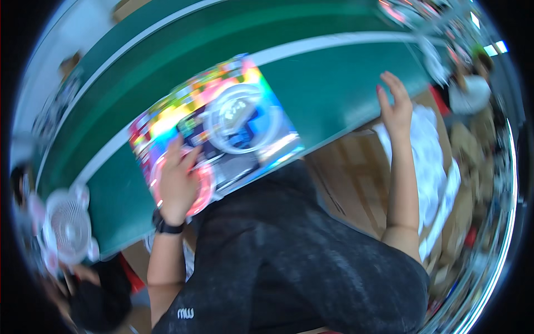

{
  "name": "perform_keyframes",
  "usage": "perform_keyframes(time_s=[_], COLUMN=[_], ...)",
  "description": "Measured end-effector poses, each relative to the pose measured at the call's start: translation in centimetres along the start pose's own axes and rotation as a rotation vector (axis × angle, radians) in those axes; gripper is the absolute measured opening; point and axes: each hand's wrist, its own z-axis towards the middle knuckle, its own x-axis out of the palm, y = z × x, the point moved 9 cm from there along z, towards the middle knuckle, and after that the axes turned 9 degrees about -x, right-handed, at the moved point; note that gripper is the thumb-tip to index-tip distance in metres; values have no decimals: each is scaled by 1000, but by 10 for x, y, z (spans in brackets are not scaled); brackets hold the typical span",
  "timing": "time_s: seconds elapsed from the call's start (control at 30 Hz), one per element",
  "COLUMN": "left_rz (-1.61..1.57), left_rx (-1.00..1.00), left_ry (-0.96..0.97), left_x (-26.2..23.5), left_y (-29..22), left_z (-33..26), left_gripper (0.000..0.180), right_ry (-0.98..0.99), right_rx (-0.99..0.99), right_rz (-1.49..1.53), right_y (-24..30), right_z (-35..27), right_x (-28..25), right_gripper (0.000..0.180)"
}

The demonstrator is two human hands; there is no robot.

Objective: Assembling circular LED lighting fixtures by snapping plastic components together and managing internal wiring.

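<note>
A flat, shiny holographic package [214, 72] in rainbow colours lies tilted on the green table, close to its near edge. On its face show a round clear-white ring [245, 146], a pink ring [207, 192] and dark patches; blur hides finer detail. My left hand [179, 181], a dark band on its wrist, rests over the pink ring with fingers stretched out and apart. Well to the right of the package, my right hand [396, 108] hovers near the table's edge, fingers spread and holding nothing.
Cardboard [356, 172] and white bags [420, 161] lie beside my right forearm, below table level. A white-and-pink round fan-like item [69, 228] stands at the table's left end near another person [97, 300]. Another person [470, 92] sits at the far right.
</note>
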Motion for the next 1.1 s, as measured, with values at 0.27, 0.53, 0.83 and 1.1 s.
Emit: perform_keyframes(time_s=[0.27, 0.53, 0.83, 1.1], left_rz=[-108, -318, -457, -434], left_rx=[-47, -54, -75, 68], left_ry=[117, 51, 27, -133], left_x=[20, 8, 7, -25], left_y=[-16, -39, -41, -63], left_z=[27, 42, 48, 30], left_gripper=[54, 48, 41, 43], right_ry=[96, 141, -530, -123], right_rx=[814, 1045, 979, 614], right_rz=[-666, 76, 472, 833], right_y=[-282, -206, -188, -65], right_z=[-279, -261, -268, -116], right_x=[-132, -117, -232, -142], right_gripper=[64, 71, 29, 35])
